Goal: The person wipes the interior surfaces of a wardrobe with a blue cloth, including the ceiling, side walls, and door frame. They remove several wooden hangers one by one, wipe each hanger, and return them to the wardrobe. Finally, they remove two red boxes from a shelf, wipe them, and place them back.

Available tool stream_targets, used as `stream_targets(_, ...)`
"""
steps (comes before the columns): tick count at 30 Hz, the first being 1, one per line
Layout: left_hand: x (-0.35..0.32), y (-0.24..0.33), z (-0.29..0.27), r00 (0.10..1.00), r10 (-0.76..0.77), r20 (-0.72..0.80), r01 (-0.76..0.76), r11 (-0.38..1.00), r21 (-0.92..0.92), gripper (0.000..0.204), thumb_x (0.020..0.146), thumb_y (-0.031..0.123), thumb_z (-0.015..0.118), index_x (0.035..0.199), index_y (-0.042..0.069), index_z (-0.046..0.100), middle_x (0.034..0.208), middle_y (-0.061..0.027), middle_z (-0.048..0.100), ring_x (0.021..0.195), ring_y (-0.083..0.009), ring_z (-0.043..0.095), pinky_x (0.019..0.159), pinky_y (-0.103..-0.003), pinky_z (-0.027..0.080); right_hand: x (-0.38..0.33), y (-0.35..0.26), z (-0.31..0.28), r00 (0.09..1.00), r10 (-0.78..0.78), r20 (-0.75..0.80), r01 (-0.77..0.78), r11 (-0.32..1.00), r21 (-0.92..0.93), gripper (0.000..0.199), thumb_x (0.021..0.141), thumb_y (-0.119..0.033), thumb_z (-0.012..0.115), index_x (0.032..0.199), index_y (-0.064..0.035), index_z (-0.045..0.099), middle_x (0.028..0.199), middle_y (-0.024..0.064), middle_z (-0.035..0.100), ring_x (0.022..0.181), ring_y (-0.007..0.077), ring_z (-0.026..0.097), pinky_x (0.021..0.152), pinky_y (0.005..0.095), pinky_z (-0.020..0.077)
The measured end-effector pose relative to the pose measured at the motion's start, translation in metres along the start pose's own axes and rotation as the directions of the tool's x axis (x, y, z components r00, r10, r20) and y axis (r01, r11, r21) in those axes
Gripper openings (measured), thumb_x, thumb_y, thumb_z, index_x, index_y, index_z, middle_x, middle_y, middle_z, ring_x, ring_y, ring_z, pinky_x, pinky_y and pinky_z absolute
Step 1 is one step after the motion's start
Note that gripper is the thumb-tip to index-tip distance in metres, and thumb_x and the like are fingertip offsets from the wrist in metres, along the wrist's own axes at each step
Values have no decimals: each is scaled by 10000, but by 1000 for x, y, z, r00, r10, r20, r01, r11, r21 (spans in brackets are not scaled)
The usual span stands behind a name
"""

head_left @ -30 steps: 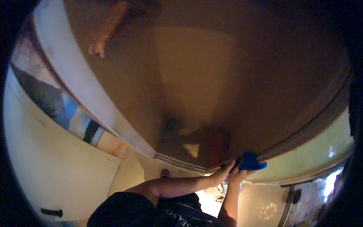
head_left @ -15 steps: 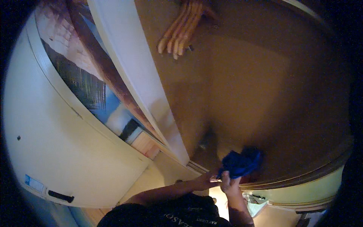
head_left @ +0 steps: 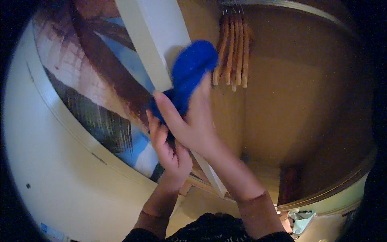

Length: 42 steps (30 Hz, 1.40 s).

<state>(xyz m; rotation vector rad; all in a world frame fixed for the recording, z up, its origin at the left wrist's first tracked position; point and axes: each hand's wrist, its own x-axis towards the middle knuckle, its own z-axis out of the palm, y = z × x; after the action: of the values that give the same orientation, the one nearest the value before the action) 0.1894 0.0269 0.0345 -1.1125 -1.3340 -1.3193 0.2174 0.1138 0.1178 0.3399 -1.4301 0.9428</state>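
A bunched blue cloth (head_left: 193, 66) lies against the pale edge of a sliding door panel (head_left: 146, 40). My right hand (head_left: 196, 123) presses it there, fingers mostly behind the fabric and thumb pointing up the near side. Just below and to the left, my left hand (head_left: 171, 155) is curled around the cloth's darker lower part. Some of its fingers are hidden by the right hand and the cloth.
Several wooden hangers (head_left: 234, 48) hang from a rail inside the brown closet (head_left: 278, 109), right of the panel. A painted picture panel (head_left: 109, 80) is on the left, beside a cream door (head_left: 64, 161). A pale bag (head_left: 302, 222) sits at lower right.
Both hands have moved up and to the left with the blue cloth, from low by the closet floor to the panel's edge. The hangers appear farther right in view.
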Motion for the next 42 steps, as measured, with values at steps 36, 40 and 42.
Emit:
stream_targets(36,-315,-39,-45,190,-364,912,286,909,303,586,804,53,573,1293,-71,275,1321,-403,219,1217,-611,199,1013,-631,185,-366,103,-83,381,918,111,-917,360,173,496,926,-105,413,1381,-8,241,1305,152,423,1211,258,397,1034,339,293)
stream_targets(40,-290,-37,-39,478,-362,800,376,908,186,629,800,56,562,1328,-78,249,1366,-338,236,1274,-515,206,1039,-588,146,-287,84,-60,672,740,12,-739,670,77,455,926,-72,431,1348,14,285,1231,120,445,1134,192,411,980,303,333)
stream_targets(42,-282,-42,-35,476,-392,787,409,891,197,629,801,67,564,1328,-80,254,1360,-335,247,1265,-513,220,1034,-590,151,-261,82,-66,608,772,187,-792,574,206,601,862,-206,555,1331,58,287,1376,279,276,1304,393,253,1088,408,177)
